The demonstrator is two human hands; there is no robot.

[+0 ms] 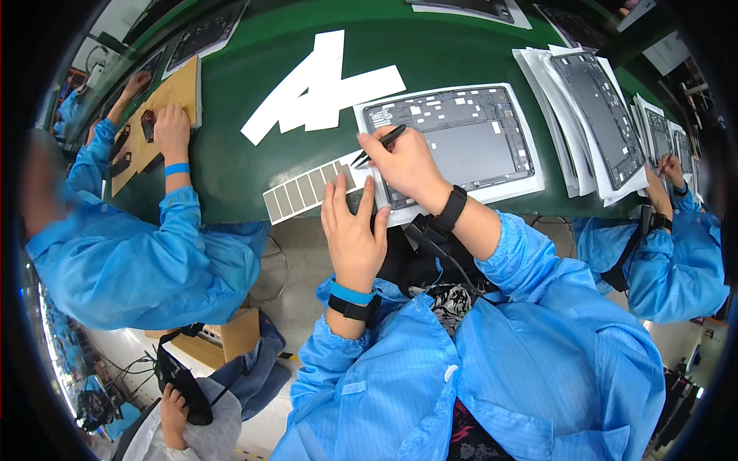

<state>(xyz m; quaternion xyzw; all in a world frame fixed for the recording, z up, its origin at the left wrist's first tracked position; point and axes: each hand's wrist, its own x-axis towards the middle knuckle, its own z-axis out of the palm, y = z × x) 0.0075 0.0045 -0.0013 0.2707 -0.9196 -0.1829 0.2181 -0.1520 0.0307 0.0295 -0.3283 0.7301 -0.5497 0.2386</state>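
Head-worn fisheye, looking down from close above wearer's blue jacket point(377, 399) onto green table point(223, 115).

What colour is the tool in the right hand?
The tool is black; the head view shows it.

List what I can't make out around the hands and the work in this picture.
All in the head view:
Tips of the black tweezers in the right hand: too small to tell whether they grip anything.
Part of the strip with grey patches: covered by the left hand.
Part of the grey device frame: hidden behind the right hand.
Dark panel at the top: cut off by the picture's upper edge.
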